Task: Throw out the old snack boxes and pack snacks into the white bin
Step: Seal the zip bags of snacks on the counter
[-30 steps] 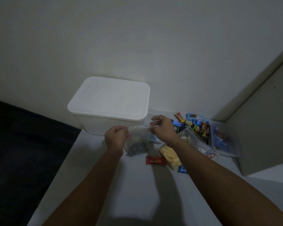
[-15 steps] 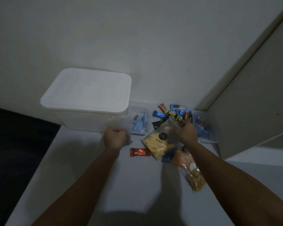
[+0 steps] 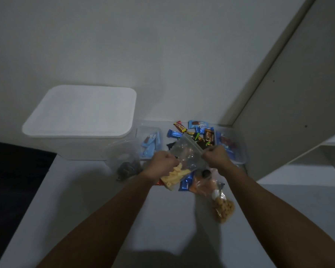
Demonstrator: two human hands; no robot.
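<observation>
A clear zip bag of yellow snack pieces (image 3: 184, 163) is lifted off the white table, tilted. My left hand (image 3: 163, 163) grips its left side and my right hand (image 3: 214, 156) pinches its top right corner at the zip strip. The white bin (image 3: 81, 120) with its lid on stands at the back left. A clear bag with dark snacks (image 3: 126, 163) lies in front of the bin. Wrapped chocolate bars (image 3: 193, 132) lie heaped behind the bag.
Two clear plastic boxes hold blue wrappers, one (image 3: 149, 142) beside the bin and one (image 3: 232, 147) at the right. A bag of round brown snacks (image 3: 221, 206) and an orange bag (image 3: 203, 185) lie near my right forearm. A cabinet panel (image 3: 290, 113) rises on the right. Dark floor lies left of the table.
My left hand has let go of the bag with dark snacks, which now lies by the bin, and has taken hold of the yellow-snack bag that my right hand picked up.
</observation>
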